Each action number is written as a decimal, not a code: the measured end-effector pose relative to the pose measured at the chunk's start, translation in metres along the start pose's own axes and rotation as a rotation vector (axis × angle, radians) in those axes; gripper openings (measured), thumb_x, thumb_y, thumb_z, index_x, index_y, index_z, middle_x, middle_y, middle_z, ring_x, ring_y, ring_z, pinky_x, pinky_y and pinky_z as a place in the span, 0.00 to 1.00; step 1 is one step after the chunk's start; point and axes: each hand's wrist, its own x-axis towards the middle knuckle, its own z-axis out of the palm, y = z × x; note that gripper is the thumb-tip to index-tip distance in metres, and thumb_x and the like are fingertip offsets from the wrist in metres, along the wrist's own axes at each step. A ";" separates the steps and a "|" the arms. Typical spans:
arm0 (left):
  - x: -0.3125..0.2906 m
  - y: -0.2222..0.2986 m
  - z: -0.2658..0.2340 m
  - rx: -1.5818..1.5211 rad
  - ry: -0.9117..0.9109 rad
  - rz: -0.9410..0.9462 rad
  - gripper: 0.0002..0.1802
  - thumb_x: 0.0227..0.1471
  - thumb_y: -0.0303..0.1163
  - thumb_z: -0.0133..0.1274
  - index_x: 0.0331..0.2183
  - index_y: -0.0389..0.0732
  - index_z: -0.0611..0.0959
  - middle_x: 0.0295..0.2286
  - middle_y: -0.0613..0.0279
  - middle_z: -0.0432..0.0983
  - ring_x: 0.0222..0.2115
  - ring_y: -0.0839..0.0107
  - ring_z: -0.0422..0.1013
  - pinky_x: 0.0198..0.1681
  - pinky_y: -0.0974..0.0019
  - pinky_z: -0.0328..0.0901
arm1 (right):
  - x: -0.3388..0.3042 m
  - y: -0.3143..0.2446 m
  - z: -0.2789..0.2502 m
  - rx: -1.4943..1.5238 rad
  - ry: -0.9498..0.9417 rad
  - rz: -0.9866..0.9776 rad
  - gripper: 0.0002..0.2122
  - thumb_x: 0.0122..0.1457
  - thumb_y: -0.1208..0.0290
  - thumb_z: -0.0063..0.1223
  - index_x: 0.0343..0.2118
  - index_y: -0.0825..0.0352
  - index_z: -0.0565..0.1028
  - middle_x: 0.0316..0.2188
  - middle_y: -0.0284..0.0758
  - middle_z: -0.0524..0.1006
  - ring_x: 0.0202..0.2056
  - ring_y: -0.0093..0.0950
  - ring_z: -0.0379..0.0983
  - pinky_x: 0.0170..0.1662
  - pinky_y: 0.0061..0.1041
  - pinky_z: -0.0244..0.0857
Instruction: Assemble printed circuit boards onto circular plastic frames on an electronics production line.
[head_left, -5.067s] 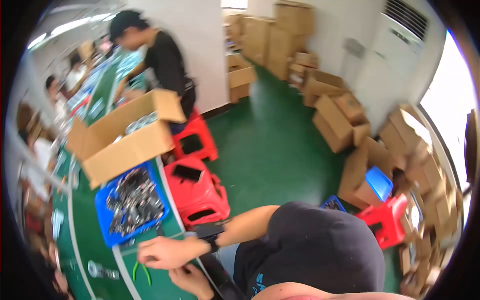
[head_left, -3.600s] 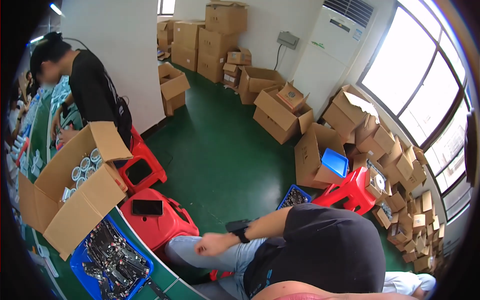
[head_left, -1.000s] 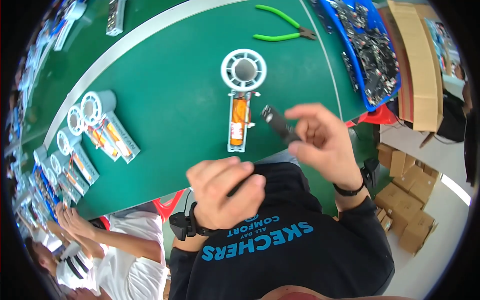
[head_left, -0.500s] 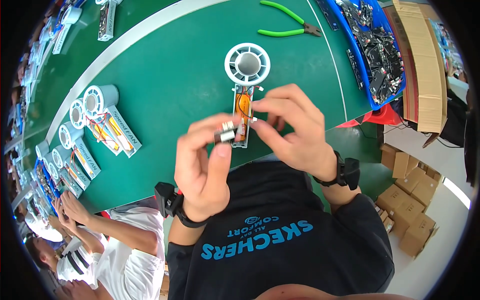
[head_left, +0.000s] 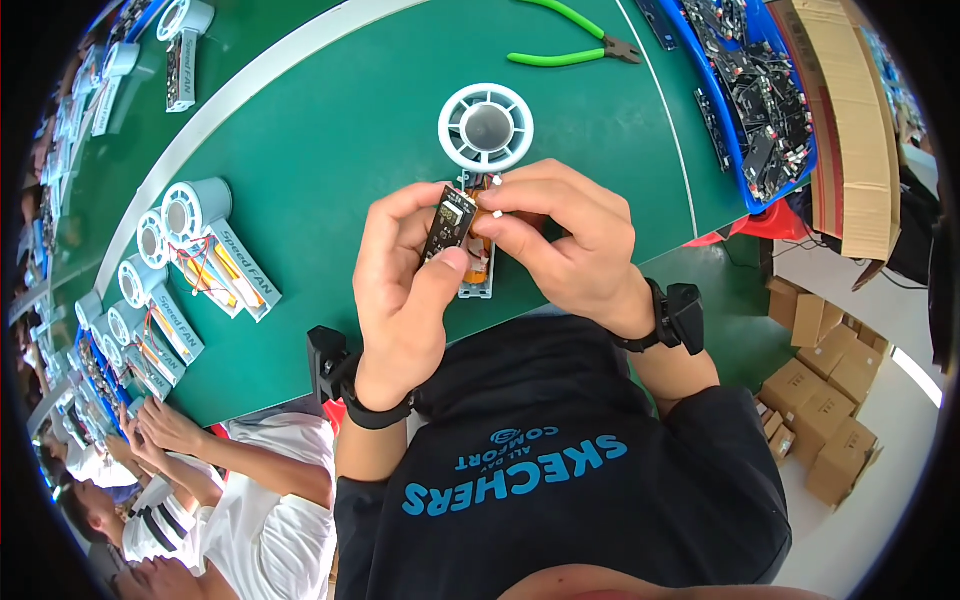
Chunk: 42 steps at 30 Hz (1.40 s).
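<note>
Holding the circuit board (head_left: 450,228) is the left hand (head_left: 402,288).

Hands (head_left: 403,280) (head_left: 570,235) at circuit board (head_left: 447,230), fan unit (head_left: 487,128) beneath, cutters (head_left: 607,46) beyond

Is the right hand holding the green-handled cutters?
No, the cutters lie on the green table, apart from the right hand.

A green table (head_left: 340,150) bears fans (head_left: 487,128), pliers (head_left: 612,47), a tray (head_left: 752,196)
</note>
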 end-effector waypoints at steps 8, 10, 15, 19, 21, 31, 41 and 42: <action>0.002 0.000 -0.003 -0.006 0.051 -0.061 0.19 0.63 0.27 0.54 0.54 0.31 0.76 0.36 0.59 0.79 0.35 0.77 0.74 0.36 0.75 0.67 | 0.008 0.012 0.004 -0.283 0.064 -0.305 0.11 0.48 0.82 0.70 0.35 0.69 0.82 0.29 0.38 0.82 0.25 0.28 0.80 0.24 0.22 0.71; 0.002 -0.001 -0.008 -0.006 0.041 -0.088 0.18 0.63 0.27 0.54 0.53 0.31 0.77 0.35 0.60 0.79 0.31 0.80 0.72 0.31 0.77 0.63 | 0.009 0.012 0.007 -0.350 0.065 -0.365 0.12 0.45 0.82 0.71 0.34 0.68 0.82 0.28 0.37 0.82 0.25 0.30 0.80 0.23 0.24 0.71; 0.003 -0.002 -0.008 -0.089 0.017 -0.134 0.17 0.63 0.29 0.55 0.52 0.31 0.79 0.32 0.62 0.80 0.26 0.85 0.67 0.24 0.79 0.55 | 0.008 0.013 0.004 -0.290 0.052 -0.337 0.12 0.44 0.82 0.71 0.33 0.68 0.82 0.28 0.36 0.81 0.24 0.29 0.80 0.24 0.24 0.71; 0.001 0.001 -0.010 -0.013 0.058 -0.130 0.19 0.62 0.27 0.57 0.53 0.31 0.78 0.32 0.62 0.80 0.27 0.82 0.70 0.26 0.78 0.60 | 0.011 0.011 0.003 -0.346 0.026 -0.392 0.11 0.44 0.82 0.70 0.32 0.68 0.81 0.27 0.35 0.80 0.24 0.29 0.79 0.23 0.24 0.71; 0.001 0.002 -0.001 0.063 0.101 -0.078 0.19 0.62 0.27 0.57 0.52 0.30 0.79 0.32 0.62 0.80 0.28 0.82 0.71 0.27 0.78 0.61 | 0.011 0.007 0.003 -0.396 0.018 -0.388 0.11 0.43 0.82 0.70 0.31 0.68 0.81 0.26 0.35 0.80 0.23 0.29 0.79 0.23 0.24 0.70; 0.002 0.019 -0.006 0.453 0.120 -0.020 0.17 0.59 0.26 0.62 0.48 0.29 0.82 0.32 0.64 0.82 0.30 0.85 0.71 0.32 0.78 0.65 | 0.021 0.000 -0.004 -0.444 -0.093 -0.394 0.11 0.44 0.82 0.68 0.32 0.69 0.80 0.24 0.34 0.78 0.23 0.30 0.77 0.24 0.25 0.70; 0.017 0.036 -0.022 0.331 -0.085 -0.304 0.17 0.60 0.28 0.61 0.49 0.30 0.82 0.28 0.67 0.80 0.26 0.86 0.67 0.30 0.78 0.62 | 0.041 -0.003 -0.024 -0.533 -0.414 -0.570 0.11 0.49 0.73 0.65 0.34 0.69 0.78 0.25 0.31 0.74 0.24 0.28 0.75 0.24 0.26 0.68; 0.019 0.035 -0.022 0.293 -0.092 -0.306 0.17 0.61 0.29 0.60 0.49 0.30 0.83 0.27 0.68 0.79 0.26 0.86 0.67 0.29 0.79 0.61 | 0.043 -0.002 -0.025 -0.542 -0.441 -0.582 0.11 0.49 0.72 0.65 0.34 0.69 0.78 0.24 0.31 0.73 0.24 0.27 0.75 0.24 0.26 0.67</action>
